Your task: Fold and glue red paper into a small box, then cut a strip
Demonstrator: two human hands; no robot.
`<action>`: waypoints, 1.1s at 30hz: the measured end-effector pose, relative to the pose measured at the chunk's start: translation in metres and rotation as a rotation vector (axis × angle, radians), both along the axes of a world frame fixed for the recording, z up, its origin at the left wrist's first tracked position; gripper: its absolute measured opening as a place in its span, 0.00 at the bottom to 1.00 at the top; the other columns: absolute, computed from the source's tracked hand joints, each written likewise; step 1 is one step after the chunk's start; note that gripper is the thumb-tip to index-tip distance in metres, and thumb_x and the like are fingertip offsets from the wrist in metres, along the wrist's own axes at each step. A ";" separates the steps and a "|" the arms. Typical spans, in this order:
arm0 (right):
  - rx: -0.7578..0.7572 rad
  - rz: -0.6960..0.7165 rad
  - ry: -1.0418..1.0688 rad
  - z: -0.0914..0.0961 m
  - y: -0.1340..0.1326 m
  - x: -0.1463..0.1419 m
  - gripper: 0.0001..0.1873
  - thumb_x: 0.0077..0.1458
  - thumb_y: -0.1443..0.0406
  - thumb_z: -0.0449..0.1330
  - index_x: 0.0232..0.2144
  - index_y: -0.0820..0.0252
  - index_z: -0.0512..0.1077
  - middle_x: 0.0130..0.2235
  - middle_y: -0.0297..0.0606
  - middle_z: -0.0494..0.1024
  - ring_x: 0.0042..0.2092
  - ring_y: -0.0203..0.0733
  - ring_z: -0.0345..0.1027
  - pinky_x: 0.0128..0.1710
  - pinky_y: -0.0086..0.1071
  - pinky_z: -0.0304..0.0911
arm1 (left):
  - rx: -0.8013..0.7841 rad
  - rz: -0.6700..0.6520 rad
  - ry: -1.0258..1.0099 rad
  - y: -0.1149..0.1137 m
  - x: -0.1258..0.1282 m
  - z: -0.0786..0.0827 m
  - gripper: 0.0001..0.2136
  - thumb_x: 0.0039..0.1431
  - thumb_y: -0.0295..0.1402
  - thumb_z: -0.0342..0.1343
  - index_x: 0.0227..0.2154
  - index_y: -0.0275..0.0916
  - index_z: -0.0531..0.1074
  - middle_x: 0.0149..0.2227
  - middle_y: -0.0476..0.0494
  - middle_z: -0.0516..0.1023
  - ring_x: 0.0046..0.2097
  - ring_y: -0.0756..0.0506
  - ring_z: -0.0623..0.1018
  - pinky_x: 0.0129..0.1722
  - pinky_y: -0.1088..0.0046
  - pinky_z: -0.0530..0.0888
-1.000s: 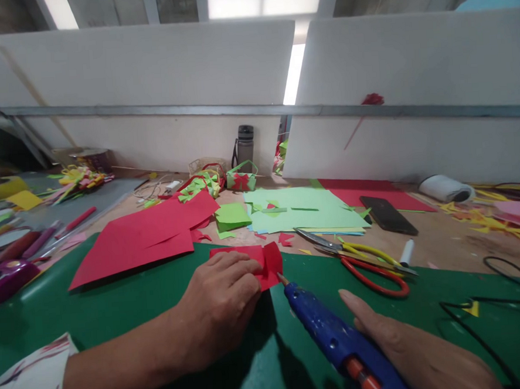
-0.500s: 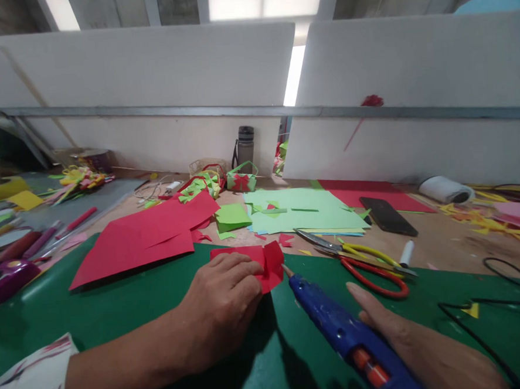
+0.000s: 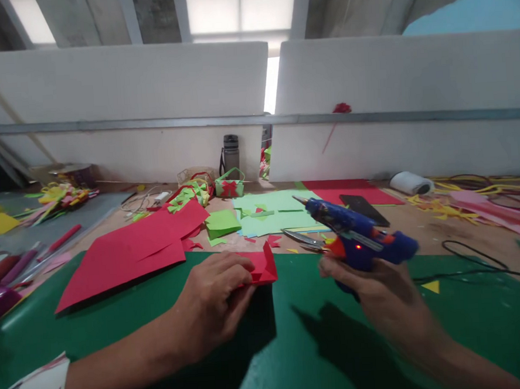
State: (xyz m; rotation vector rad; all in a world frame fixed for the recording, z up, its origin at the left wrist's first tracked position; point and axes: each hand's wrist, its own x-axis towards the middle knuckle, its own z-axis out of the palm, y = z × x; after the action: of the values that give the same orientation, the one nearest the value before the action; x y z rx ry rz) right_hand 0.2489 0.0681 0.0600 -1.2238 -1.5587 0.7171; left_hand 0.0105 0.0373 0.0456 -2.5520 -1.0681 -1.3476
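Observation:
Between the fingers of my left hand (image 3: 213,294) is a piece of folded red paper (image 3: 263,266), its right-hand flaps standing up. The hand is closed on the paper just above the green mat (image 3: 163,347). My right hand (image 3: 387,292) grips a blue hot glue gun (image 3: 354,227) by its handle, with a small red light lit on its side. The gun's nozzle points up and to the left, over the pale green sheets and apart from the red paper. Partly hidden behind the gun lie the scissors (image 3: 302,239).
Large red sheets (image 3: 127,255) lie at left, beside green squares (image 3: 223,223). Pale green sheets (image 3: 283,221), a phone (image 3: 375,211) and a white roll (image 3: 411,183) lie farther back. A bottle (image 3: 231,155) stands near the white partition. A black cord (image 3: 475,257) crosses the right side.
The glue gun has moved up and away from the red paper, its nozzle now raised. The red paper's right end has turned upward in my left hand. The view has shifted slightly.

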 end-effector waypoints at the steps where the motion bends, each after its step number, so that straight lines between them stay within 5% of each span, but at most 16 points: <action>1: -0.094 0.025 0.047 0.000 0.000 -0.007 0.10 0.46 0.55 0.65 0.26 0.54 0.78 0.28 0.36 0.81 0.33 0.49 0.76 0.35 0.37 0.71 | -0.016 -0.006 -0.016 0.000 0.002 0.002 0.04 0.58 0.22 0.52 0.31 0.37 0.69 0.35 0.41 0.77 0.37 0.46 0.77 0.37 0.70 0.74; 8: -0.187 0.243 0.415 -0.008 -0.001 -0.043 0.16 0.34 0.59 0.71 0.28 0.58 0.76 0.33 0.37 0.80 0.37 0.49 0.75 0.40 0.42 0.70 | -0.065 -0.036 -0.106 0.003 0.007 0.007 0.04 0.57 0.23 0.52 0.29 0.36 0.70 0.33 0.42 0.77 0.34 0.47 0.77 0.33 0.72 0.73; 13: -0.128 0.228 0.411 -0.014 0.001 -0.044 0.16 0.33 0.62 0.71 0.28 0.57 0.76 0.35 0.36 0.80 0.40 0.49 0.73 0.43 0.41 0.69 | -0.082 -0.061 -0.125 0.006 0.009 0.007 0.05 0.57 0.23 0.52 0.29 0.35 0.70 0.32 0.41 0.77 0.33 0.47 0.77 0.31 0.73 0.73; 18: -0.182 0.225 0.510 -0.022 0.001 -0.045 0.18 0.33 0.63 0.72 0.31 0.57 0.75 0.33 0.36 0.80 0.34 0.45 0.74 0.34 0.37 0.71 | -0.078 -0.060 -0.118 0.008 0.013 0.008 0.04 0.57 0.24 0.52 0.29 0.35 0.70 0.30 0.41 0.77 0.32 0.47 0.77 0.31 0.73 0.74; 28: -0.126 0.164 0.435 -0.017 0.003 -0.045 0.33 0.35 0.67 0.68 0.48 0.55 0.70 0.26 0.29 0.77 0.28 0.42 0.71 0.31 0.33 0.68 | -0.082 -0.068 -0.085 0.012 0.016 0.007 0.05 0.59 0.24 0.51 0.29 0.36 0.68 0.28 0.44 0.74 0.31 0.47 0.74 0.31 0.72 0.72; 31: -0.130 0.196 0.483 -0.022 0.004 -0.045 0.38 0.36 0.67 0.69 0.53 0.53 0.66 0.28 0.30 0.78 0.31 0.42 0.72 0.32 0.34 0.69 | 0.004 0.038 -0.065 0.012 0.015 0.010 0.02 0.58 0.26 0.54 0.33 0.36 0.67 0.34 0.40 0.73 0.37 0.44 0.73 0.36 0.67 0.72; 33: -0.125 0.232 0.528 -0.026 0.005 -0.045 0.39 0.37 0.66 0.69 0.55 0.51 0.64 0.31 0.31 0.78 0.33 0.42 0.72 0.35 0.35 0.69 | 0.054 0.094 -0.032 0.012 0.014 0.013 0.10 0.56 0.28 0.57 0.41 0.35 0.67 0.42 0.35 0.72 0.46 0.39 0.71 0.43 0.58 0.71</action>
State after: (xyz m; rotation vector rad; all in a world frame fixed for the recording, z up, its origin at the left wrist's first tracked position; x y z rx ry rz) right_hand 0.2038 0.0728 0.0344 -0.8498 -1.2322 1.1959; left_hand 0.0246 0.0494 0.0590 -2.4177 -1.1255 -1.3793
